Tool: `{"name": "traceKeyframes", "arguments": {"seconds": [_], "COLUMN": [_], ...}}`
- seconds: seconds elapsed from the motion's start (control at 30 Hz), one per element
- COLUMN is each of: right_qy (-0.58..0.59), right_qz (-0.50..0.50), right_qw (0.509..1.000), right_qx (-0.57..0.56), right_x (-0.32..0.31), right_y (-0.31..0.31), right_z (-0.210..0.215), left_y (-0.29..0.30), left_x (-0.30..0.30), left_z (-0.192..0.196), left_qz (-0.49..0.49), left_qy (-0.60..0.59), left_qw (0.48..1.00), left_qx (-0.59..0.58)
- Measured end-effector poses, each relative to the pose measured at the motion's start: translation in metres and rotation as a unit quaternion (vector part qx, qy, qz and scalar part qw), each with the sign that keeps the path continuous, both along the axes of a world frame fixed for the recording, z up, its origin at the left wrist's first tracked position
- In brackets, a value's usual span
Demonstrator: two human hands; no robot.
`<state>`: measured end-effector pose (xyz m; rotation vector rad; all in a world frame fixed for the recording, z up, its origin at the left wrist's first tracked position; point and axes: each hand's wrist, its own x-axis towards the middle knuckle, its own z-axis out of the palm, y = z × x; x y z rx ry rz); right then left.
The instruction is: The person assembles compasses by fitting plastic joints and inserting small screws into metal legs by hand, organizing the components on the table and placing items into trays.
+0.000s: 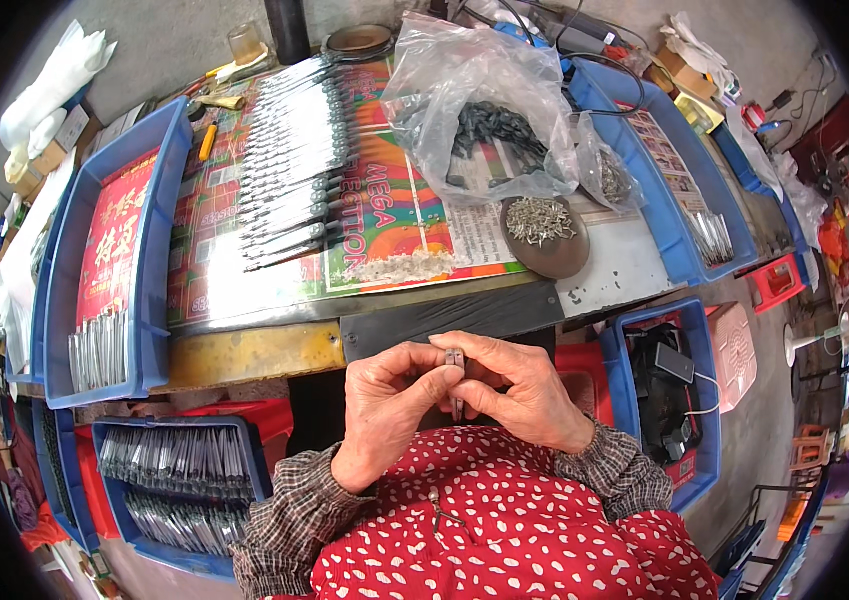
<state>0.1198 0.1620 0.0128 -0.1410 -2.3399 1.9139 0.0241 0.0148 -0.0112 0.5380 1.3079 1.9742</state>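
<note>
My left hand (pixel 384 405) and my right hand (pixel 524 390) meet in front of the table's near edge. Pinched between the fingers of both is a small, narrow metal piece (pixel 455 358), grey and held upright. Its lower part is mostly hidden by my fingers, so its kind does not show. Beyond my hands, on the table, a brown round dish (pixel 549 262) carries a heap of small silver pins (pixel 539 220). A long row of slim silver metal pieces with dark ends (pixel 289 170) lies further left.
A clear plastic bag (pixel 424 90) of black parts (pixel 494 130) lies at the back. Blue trays (pixel 156 290) (pixel 669 230) with silver pieces flank the table. Lower down are a blue bin of slim metal pieces (pixel 179 460) and another blue bin (pixel 709 420) holding a dark device.
</note>
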Motion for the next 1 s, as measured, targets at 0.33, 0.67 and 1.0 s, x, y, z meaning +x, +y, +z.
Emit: {"name": "traceKeyframes", "arguments": {"seconds": [0.33,0.67,1.0], "right_qy": [0.023,0.051,0.080], "right_qz": [0.005,0.096,0.002], "right_qw": [0.999,0.990,0.996], "right_qx": [0.032,0.092,0.049], "right_x": [-0.003,0.000,-0.006], "right_y": [0.003,0.021,0.025], "right_z": [0.003,0.010,0.007], "left_y": [0.000,-0.012,0.002], "left_x": [-0.006,-0.022,-0.011], "left_z": [0.001,0.009,0.015], "left_qz": [-0.031,-0.224,-0.023], "left_qy": [0.014,0.015,0.295], "left_qw": [0.999,0.971,0.946], "left_qx": [-0.016,-0.078,-0.133]}}
